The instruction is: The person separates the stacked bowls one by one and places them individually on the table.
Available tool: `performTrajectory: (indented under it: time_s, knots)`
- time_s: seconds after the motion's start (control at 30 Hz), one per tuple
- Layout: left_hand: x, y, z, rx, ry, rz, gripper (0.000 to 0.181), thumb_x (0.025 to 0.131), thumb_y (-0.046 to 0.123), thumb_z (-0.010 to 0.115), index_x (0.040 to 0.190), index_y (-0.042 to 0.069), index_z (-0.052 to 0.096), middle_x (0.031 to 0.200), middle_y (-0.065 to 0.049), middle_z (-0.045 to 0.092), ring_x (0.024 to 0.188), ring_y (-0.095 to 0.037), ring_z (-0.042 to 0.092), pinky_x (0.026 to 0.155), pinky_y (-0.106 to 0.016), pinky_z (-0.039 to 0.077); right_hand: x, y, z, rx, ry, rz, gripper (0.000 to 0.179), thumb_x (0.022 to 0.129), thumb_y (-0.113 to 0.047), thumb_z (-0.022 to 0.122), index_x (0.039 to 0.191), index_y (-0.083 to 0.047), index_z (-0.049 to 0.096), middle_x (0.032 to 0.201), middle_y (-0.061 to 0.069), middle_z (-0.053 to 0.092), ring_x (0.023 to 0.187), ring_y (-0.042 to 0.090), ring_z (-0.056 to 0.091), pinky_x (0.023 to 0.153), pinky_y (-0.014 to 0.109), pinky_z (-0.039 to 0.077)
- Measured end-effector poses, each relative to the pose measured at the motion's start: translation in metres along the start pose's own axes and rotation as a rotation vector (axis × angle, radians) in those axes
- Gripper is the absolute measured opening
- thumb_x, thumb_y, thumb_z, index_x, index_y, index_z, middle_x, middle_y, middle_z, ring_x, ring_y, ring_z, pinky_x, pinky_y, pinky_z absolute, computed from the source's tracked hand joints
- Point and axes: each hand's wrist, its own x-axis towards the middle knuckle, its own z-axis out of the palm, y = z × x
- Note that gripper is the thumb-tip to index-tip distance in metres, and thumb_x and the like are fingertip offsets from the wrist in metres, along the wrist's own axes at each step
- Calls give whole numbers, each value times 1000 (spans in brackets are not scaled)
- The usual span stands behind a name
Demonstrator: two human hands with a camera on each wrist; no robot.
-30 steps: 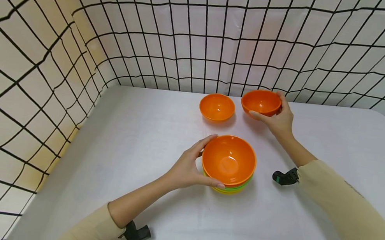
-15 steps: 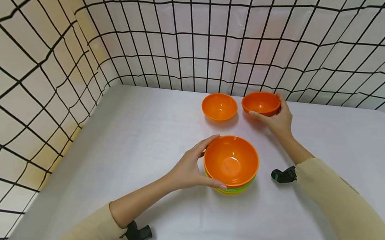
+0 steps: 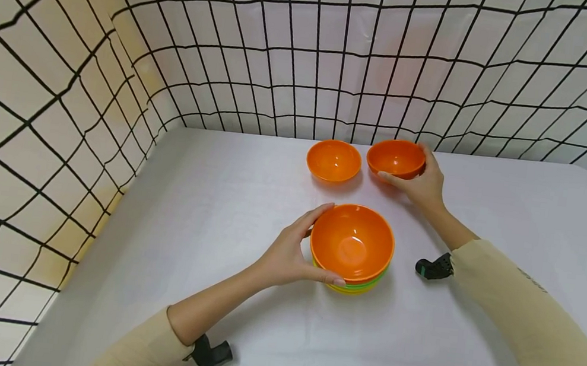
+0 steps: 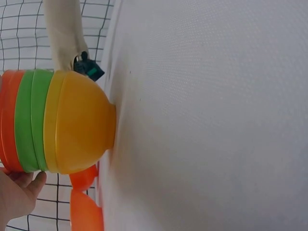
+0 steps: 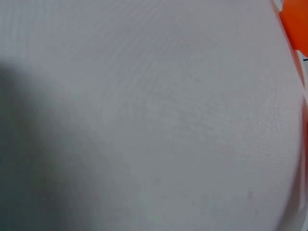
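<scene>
A stack of nested bowls (image 3: pixel 352 244) stands in the middle of the table, an orange one on top. From the side, the left wrist view shows orange, green and yellow bowls (image 4: pixel 79 122) in it. My left hand (image 3: pixel 291 254) grips the stack from the left, thumb at the near rim and fingers at the far side. At the back, my right hand (image 3: pixel 422 181) holds a darker orange bowl (image 3: pixel 395 157) by its right side, thumb in front and fingers behind. Just left of that is a lighter orange bowl (image 3: pixel 333 160), untouched. The right hand is outside the right wrist view.
The bowls are on a white-covered table (image 3: pixel 206 197). A black wire grid (image 3: pixel 307 53) rises behind its far edge and along the left. Black wrist cameras (image 3: pixel 212 354) stick out from both beige sleeves (image 3: pixel 516 314) over the table.
Both hands keep their holds and the bowls stay in place. The head view has shifted only slightly.
</scene>
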Motion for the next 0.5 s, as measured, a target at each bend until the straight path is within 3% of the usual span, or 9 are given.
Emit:
performTrajectory:
  time_s: [0.27, 0.5]
  knots:
    - [0, 1, 0, -7, -12, -4, 105, 57, 25, 89, 143, 26, 28, 138, 13, 41, 125, -5, 39, 102, -35, 40, -8, 9, -2, -19, 2, -19, 103, 65, -35, 83, 145, -9, 24, 143, 12, 36, 128, 27, 36, 106, 46, 34]
    - [0, -1, 0, -8, -4, 4, 105, 58, 26, 89, 143, 30, 28, 138, 14, 41, 124, -5, 40, 102, -34, 40, -13, 12, -4, -64, -24, -6, 106, 67, -37, 81, 146, -6, 17, 144, 16, 29, 130, 33, 32, 106, 51, 30]
